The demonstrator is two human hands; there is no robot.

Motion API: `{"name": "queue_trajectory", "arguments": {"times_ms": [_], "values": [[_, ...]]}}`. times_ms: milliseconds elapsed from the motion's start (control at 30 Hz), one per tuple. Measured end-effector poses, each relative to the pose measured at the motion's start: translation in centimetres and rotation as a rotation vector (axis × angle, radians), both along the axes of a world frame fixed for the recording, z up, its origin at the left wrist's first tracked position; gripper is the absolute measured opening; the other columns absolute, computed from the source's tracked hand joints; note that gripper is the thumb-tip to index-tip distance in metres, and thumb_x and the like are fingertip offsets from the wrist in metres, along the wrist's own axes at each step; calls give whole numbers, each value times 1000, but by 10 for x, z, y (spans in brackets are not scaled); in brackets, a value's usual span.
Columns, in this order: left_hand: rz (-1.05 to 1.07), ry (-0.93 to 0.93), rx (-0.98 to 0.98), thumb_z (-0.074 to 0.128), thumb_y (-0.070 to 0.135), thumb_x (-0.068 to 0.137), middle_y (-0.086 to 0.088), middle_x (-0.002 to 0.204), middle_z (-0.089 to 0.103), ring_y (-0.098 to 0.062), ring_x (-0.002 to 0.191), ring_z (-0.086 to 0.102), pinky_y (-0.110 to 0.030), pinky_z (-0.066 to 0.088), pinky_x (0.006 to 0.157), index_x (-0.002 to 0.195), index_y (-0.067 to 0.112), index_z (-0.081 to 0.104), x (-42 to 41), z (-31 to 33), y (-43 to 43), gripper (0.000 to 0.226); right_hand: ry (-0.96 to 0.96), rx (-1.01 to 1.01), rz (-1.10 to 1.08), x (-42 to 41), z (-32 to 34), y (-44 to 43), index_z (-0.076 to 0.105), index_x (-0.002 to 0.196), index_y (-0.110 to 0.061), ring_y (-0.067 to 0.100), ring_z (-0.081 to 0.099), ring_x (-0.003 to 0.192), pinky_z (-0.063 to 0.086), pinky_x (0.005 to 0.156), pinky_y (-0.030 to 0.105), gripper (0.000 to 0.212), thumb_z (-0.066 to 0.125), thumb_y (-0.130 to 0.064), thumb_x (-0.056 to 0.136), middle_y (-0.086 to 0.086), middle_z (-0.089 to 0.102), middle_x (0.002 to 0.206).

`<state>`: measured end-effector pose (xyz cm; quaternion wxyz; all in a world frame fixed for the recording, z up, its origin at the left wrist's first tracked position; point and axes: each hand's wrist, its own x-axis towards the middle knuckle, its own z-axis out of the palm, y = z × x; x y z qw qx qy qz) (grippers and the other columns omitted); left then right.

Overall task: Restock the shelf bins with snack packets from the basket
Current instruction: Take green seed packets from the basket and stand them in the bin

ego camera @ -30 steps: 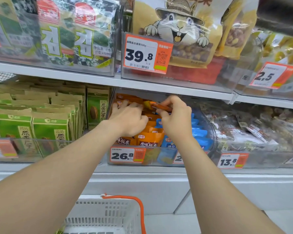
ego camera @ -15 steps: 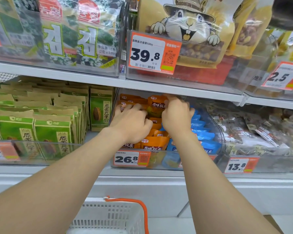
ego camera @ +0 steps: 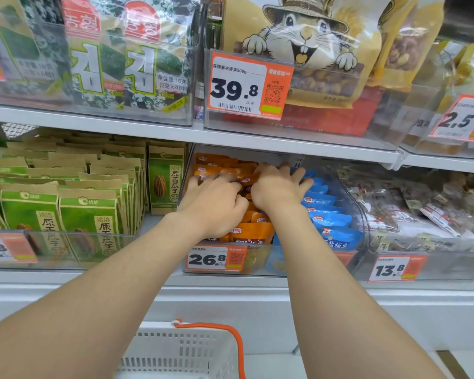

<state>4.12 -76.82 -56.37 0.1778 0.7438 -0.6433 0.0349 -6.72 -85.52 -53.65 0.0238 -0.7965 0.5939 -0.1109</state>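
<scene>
A clear shelf bin (ego camera: pixel 363 214) on the lower shelf holds a row of orange snack packets (ego camera: pixel 253 233) on the left and blue snack packets (ego camera: pixel 331 222) on the right. Both my hands are inside it, over the orange row. My left hand (ego camera: pixel 214 203) lies on the orange packets with its fingers reaching forward over them. My right hand (ego camera: pixel 278 190) presses down beside it with fingers spread, its outer fingers touching the blue packets. One orange packet (ego camera: pixel 249 181) pokes up between the two hands. The white basket (ego camera: pixel 181 351) with an orange handle sits below, its inside hidden.
Green seed packets (ego camera: pixel 88 214) fill the bin to the left, clear-wrapped snacks (ego camera: pixel 411 214) the bin to the right. The upper shelf edge (ego camera: pixel 285 146) hangs just above my hands. Price tags read 26.8 (ego camera: pixel 216 259) and 13.8 (ego camera: pixel 394 269).
My right hand has let go of the orange packet it pinched and spread its fingers flat. Both hands have sunk deeper among the packets, and the camera has moved closer.
</scene>
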Motion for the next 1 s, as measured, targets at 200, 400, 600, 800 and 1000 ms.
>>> {"name": "queue_trajectory", "arguments": {"times_ms": [200, 400, 600, 800, 1000], "values": [[0, -21, 12, 28, 45, 98, 6, 151, 51, -24, 140, 43, -62, 27, 116, 125, 32, 66, 4, -3, -3, 48, 37, 67, -60, 6, -1, -3, 56, 131, -20, 46, 18, 143, 12, 116, 61, 41, 46, -31, 93, 15, 27, 158], [23, -16, 24, 26, 47, 97, 4, 159, 45, -25, 147, 37, -62, 22, 121, 141, 32, 58, 4, -3, -3, 57, -95, -91, -56, -5, -5, -3, 65, 118, -17, 42, 36, 133, 25, 108, 54, 32, 53, -25, 90, 13, 55, 136], [-4, 138, -204, 42, 28, 104, -6, 139, 64, -26, 128, 57, -46, 44, 112, 135, 14, 65, -2, 7, 14, 41, -93, -159, 133, -26, -5, 23, 62, 125, -17, 39, 44, 128, 31, 107, 55, 39, 47, -15, 90, 11, 61, 129], [-59, 58, -346, 48, 16, 99, -3, 120, 69, -25, 112, 62, -46, 51, 98, 123, 17, 69, -11, 17, 62, 32, -371, -195, 418, -46, 2, 76, 75, 95, -26, 28, 62, 97, 54, 89, 44, 36, 42, -14, 85, 5, 73, 102], [-1, -50, -343, 54, 21, 86, 3, 82, 57, -24, 81, 52, -42, 48, 72, 86, 21, 60, 8, -3, 127, 6, -117, 97, 719, -40, -9, 146, 70, 69, -19, 30, 65, 71, 59, 65, 43, 31, 39, -24, 73, 4, 71, 72]]}}
